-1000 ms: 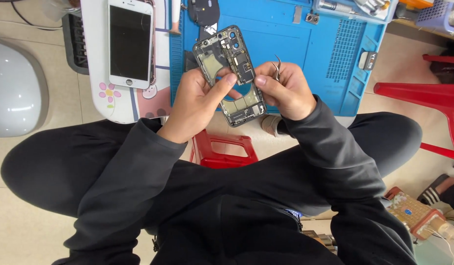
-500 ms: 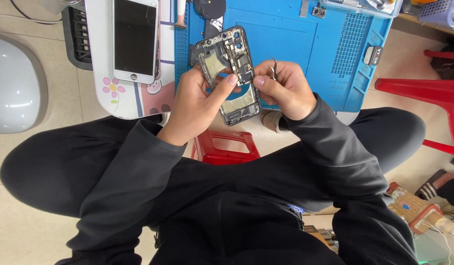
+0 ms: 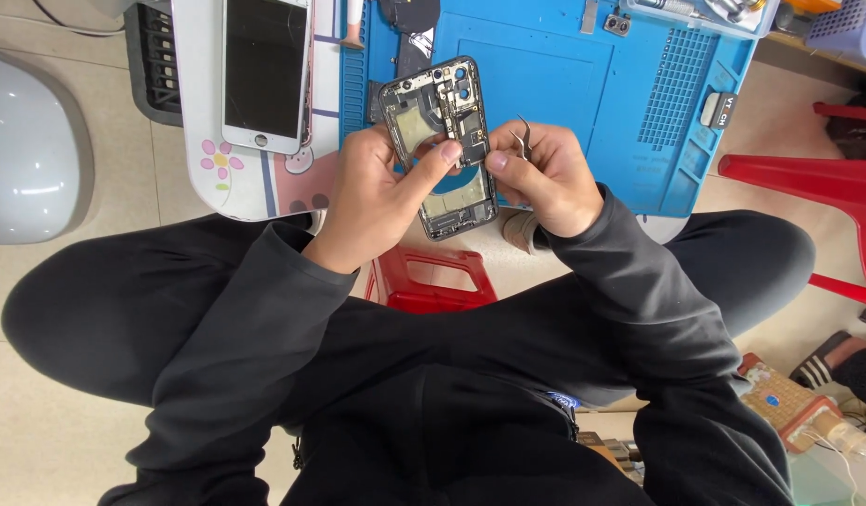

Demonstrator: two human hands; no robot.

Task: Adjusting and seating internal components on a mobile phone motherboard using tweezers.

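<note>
Open phone (image 3: 439,141) held up over near edge of blue mat (image 3: 564,103). Left hand (image 3: 381,192) clamped on it. Right hand (image 3: 545,178) pinches tweezers (image 3: 523,136), maybe also phone edge. Slip could scratch tiny parts; loose grip, phone falls.

Head camera — looking straight down, close.
</note>
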